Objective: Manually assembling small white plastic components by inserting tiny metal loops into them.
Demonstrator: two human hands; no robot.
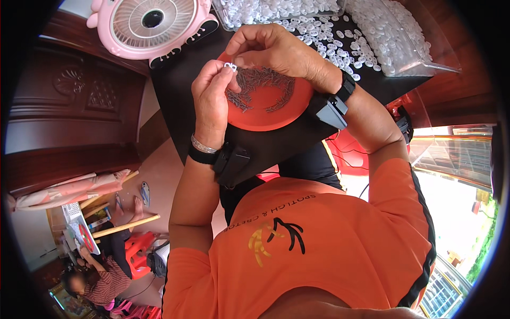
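Over the near-left part of a red-orange plate (255, 123), my left hand (211, 93) pinches a small white plastic piece with two holes (230, 66) between thumb and finger. My right hand (279, 53) reaches in from the right, thumb and fingertips closed together just above that piece. Whatever sits in the right fingertips is too small to make out. Many thin dark metal pins or screws (268, 78) lie scattered on the plate, some hidden under my hands.
Loose white plastic pieces (333, 47) spread over the black table (180, 101) beyond my right hand. A clear bin (390, 40) heaped with them stands at right, another container (276, 10) at the back. A pink fan (154, 21) stands far left. Another person (109, 279) sits lower left.
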